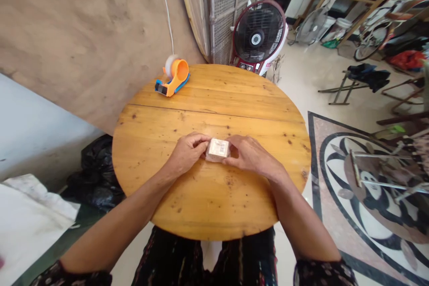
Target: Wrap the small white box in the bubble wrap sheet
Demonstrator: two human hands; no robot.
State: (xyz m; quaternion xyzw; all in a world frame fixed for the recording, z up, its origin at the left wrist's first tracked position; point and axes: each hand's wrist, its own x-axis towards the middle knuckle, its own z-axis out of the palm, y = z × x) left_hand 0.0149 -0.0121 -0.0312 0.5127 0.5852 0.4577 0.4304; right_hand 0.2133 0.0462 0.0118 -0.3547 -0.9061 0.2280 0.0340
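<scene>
A small box-shaped package (218, 148) in clear wrapping, with a pale label on top, rests near the middle of the round wooden table (214, 205). My left hand (190, 152) pinches its left end between thumb and fingers. On the opposite end, my right hand (248, 153) grips the package with the thumb at the near side and the fingers at the far side. What the package contains cannot be made out.
An orange and blue tape dispenser (174, 78) with a roll of tape stands at the table's far left edge. Behind the table is a fan (258, 33). Black plastic bags (97, 174) lie on the left, and a folding stool (351, 82) stands on the right.
</scene>
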